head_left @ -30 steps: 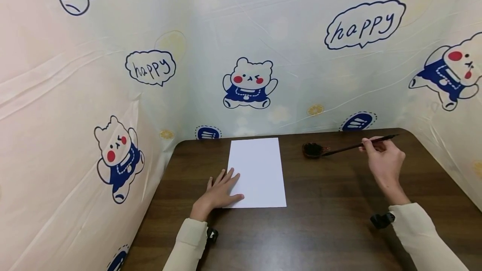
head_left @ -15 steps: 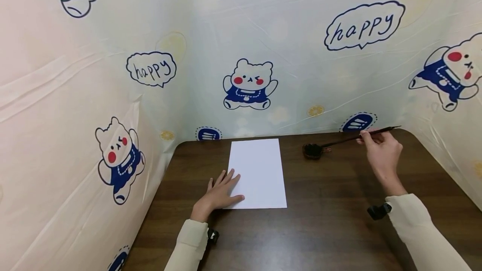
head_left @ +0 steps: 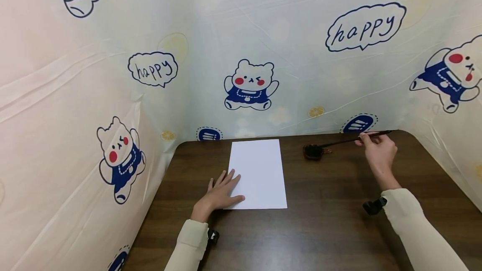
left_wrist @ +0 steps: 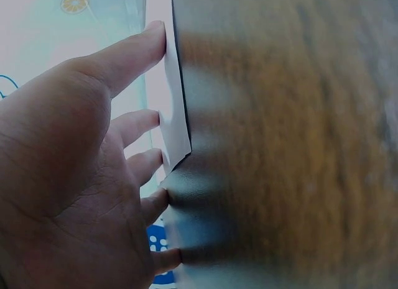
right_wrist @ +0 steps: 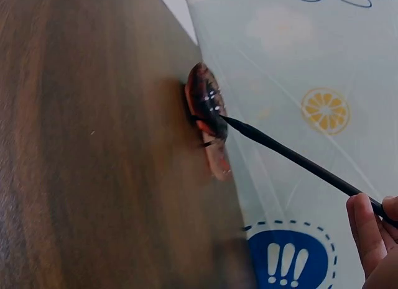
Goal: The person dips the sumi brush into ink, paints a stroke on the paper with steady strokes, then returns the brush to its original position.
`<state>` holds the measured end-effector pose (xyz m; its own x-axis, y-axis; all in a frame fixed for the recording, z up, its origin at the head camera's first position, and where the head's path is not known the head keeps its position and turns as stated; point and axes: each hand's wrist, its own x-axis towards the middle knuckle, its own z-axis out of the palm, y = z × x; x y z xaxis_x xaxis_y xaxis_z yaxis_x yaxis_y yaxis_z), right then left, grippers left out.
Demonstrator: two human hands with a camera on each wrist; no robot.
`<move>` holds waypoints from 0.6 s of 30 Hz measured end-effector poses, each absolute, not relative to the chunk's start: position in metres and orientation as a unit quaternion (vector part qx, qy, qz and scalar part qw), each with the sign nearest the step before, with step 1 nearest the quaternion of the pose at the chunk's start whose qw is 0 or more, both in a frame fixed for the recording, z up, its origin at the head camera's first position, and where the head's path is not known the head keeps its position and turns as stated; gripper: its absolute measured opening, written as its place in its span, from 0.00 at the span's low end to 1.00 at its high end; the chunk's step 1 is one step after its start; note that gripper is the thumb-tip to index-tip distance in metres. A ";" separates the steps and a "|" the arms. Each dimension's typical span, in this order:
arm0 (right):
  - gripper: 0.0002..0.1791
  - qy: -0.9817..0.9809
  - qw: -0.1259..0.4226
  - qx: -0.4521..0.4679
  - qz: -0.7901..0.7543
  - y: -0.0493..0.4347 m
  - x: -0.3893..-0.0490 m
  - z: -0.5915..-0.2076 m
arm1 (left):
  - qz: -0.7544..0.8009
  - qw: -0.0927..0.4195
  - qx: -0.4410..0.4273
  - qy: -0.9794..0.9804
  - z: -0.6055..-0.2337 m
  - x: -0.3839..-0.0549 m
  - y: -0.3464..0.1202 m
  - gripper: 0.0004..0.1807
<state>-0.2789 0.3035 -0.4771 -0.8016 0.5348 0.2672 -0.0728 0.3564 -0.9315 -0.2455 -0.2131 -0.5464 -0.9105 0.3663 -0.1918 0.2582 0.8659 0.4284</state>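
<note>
My left hand [head_left: 218, 195] lies with fingers spread over the left edge of a blank white sheet of paper [head_left: 260, 170]. The left wrist view shows that hand [left_wrist: 68, 140] with its thumb and some fingertips on the paper [left_wrist: 168, 102]. My right hand [head_left: 379, 154] pinches a dark writing brush [head_left: 340, 141] along its handle, held at a low slant pointing left. The brush's bristle tip meets the small dark inkstone [head_left: 313, 152]. In the right wrist view the brush [right_wrist: 298, 161] reaches the wet, shiny inkstone [right_wrist: 204, 102], and the right hand's fingers [right_wrist: 367, 224] show at the corner.
A brown wood-grain table [head_left: 324, 229] bears everything. Close behind it hangs a pale cloth [head_left: 293, 53] printed with bears and "happy" bubbles, which also flanks both sides. Small black cameras [head_left: 374, 206] sit at both wrists.
My right hand has moved a little left and away from me, and the brush tip has gone from the inkstone's right side up over its well. The left hand and paper stay put.
</note>
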 end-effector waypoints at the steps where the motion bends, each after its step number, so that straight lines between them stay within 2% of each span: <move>1: 0.18 -0.777 0.276 -0.152 0.545 0.305 -0.279 -0.479 | 0.201 0.134 0.163 0.956 -0.546 -0.245 -0.213 0.49; 9: 0.19 -0.784 0.272 -0.162 0.534 0.311 -0.280 -0.484 | 0.199 0.132 0.163 0.957 -0.546 -0.244 -0.212 0.49; 18: 0.18 -0.796 0.294 -0.161 0.504 0.311 -0.278 -0.481 | 0.200 0.131 0.165 0.957 -0.545 -0.244 -0.212 0.48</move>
